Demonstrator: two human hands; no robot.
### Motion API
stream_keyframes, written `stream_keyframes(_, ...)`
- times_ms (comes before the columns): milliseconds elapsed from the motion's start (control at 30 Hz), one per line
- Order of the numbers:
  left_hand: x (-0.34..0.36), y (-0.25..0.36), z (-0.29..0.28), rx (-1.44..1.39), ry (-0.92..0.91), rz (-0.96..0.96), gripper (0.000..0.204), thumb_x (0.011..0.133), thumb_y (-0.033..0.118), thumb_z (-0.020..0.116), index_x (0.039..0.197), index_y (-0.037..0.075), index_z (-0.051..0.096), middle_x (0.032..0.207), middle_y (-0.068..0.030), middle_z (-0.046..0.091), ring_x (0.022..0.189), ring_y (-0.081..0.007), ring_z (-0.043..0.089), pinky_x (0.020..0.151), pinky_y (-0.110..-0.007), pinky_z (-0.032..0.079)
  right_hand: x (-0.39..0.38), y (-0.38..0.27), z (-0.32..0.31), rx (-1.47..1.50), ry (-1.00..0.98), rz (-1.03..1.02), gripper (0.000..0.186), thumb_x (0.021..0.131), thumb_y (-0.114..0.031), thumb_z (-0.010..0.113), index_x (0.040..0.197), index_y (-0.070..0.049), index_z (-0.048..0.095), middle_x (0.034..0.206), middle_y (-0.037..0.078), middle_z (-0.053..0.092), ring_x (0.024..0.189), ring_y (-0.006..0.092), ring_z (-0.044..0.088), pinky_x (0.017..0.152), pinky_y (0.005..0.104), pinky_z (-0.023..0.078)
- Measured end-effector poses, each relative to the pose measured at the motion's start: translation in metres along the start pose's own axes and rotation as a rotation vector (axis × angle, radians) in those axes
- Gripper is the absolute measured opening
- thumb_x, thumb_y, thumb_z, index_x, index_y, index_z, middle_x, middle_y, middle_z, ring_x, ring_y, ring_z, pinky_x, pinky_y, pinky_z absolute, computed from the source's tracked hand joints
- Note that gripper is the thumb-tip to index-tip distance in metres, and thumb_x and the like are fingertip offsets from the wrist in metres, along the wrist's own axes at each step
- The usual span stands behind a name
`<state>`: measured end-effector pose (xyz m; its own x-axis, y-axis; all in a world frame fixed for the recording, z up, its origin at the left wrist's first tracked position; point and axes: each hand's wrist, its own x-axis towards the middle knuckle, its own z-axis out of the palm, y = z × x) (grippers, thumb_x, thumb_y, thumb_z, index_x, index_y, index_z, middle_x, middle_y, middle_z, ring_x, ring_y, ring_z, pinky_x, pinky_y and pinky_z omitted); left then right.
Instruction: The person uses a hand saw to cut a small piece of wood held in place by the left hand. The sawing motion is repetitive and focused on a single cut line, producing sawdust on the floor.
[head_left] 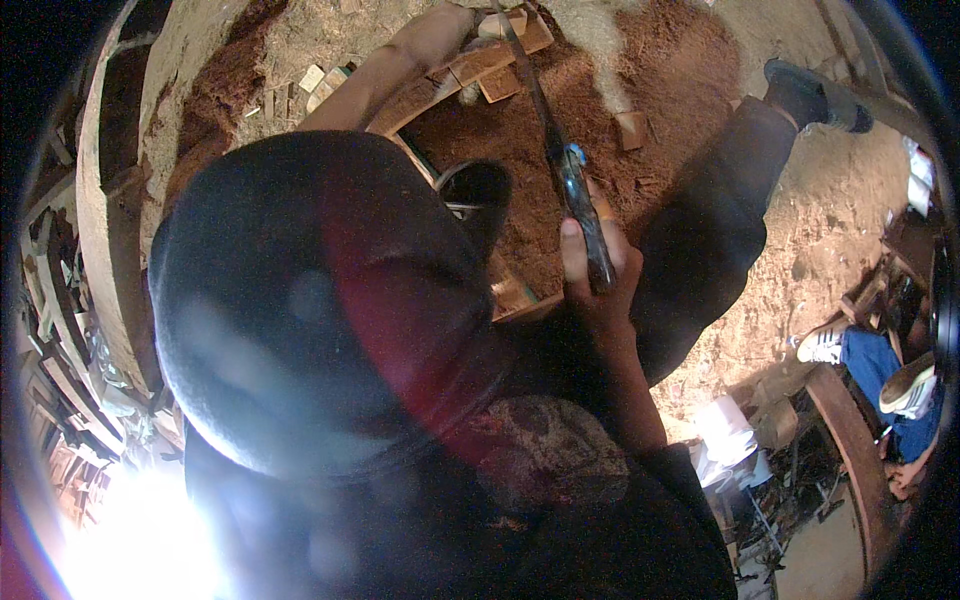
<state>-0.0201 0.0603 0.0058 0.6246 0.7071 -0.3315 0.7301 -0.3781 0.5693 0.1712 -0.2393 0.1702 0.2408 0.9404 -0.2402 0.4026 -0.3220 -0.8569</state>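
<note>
My right hand grips the black handle of a long, narrow tool with a blue part near its top. Its dark blade points up past small wooden blocks at the top of the view. There my left hand is closed on a light wooden piece, close beside the blade. A wooden frame with short cross pieces lies under my left forearm, on reddish sawdust. One loose block lies right of the blade. My bent legs in dark trousers surround this spot, partly hiding the frame.
My shod foot rests at upper right. White-striped shoes and blue cloth lie at right among curved boards and white containers. Tall planks and scrap wood line the left. Small offcuts lie near my left forearm.
</note>
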Motion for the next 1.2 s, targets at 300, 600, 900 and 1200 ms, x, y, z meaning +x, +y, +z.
stream_keyframes(300, -0.008, 0.021, -0.013, 0.147, -0.002, 0.167, 0.059, 0.102, 0.045, 0.059, 0.151, 0.014, 0.049, 0.066, -0.0241, 0.060, 0.060, -0.0382, 0.063, 0.059, -0.047, 0.050, 0.012, -0.008, -0.002, 0.000, 0.018, 0.052, 0.044, 0.099, -0.026, 0.064, 0.133, 0.002, 0.063, 0.085, 0.016, 0.069, 0.071, 0.0244, 0.066, 0.068, 0.0383, 0.054)
stream_keyframes(600, -0.013, -0.006, 0.004, 0.160, 0.178, 0.224, 0.045, 0.099, 0.026, 0.064, 0.141, 0.012, 0.055, 0.084, -0.0204, 0.069, 0.075, -0.0369, 0.070, 0.066, -0.047, 0.055, -0.003, 0.004, 0.001, -0.019, 0.028, 0.012, 0.041, 0.096, -0.024, 0.065, 0.124, 0.006, 0.065, 0.077, 0.017, 0.066, 0.068, 0.0296, 0.065, 0.064, 0.0406, 0.052)
stream_keyframes(900, -0.060, 0.052, -0.010, 0.051, 0.494, 0.179, 0.026, 0.097, 0.014, 0.067, 0.122, 0.008, 0.065, 0.102, -0.0204, 0.072, 0.089, -0.0383, 0.072, 0.072, -0.045, 0.057, 0.005, -0.008, -0.004, 0.100, 0.047, 0.026, 0.039, 0.100, -0.025, 0.064, 0.128, 0.003, 0.064, 0.081, 0.014, 0.067, 0.070, 0.0285, 0.065, 0.067, 0.0410, 0.053)
stream_keyframes(1200, -0.057, 0.044, -0.005, -0.132, 0.406, 0.089, 0.015, 0.102, 0.011, 0.063, 0.097, -0.002, 0.058, 0.079, -0.0166, 0.057, 0.069, -0.0258, 0.055, 0.065, -0.041, 0.049, -0.037, -0.020, -0.032, 0.078, -0.002, 0.113, 0.044, 0.102, -0.022, 0.063, 0.140, 0.002, 0.060, 0.107, 0.013, 0.074, 0.095, 0.0139, 0.067, 0.084, 0.0292, 0.051)
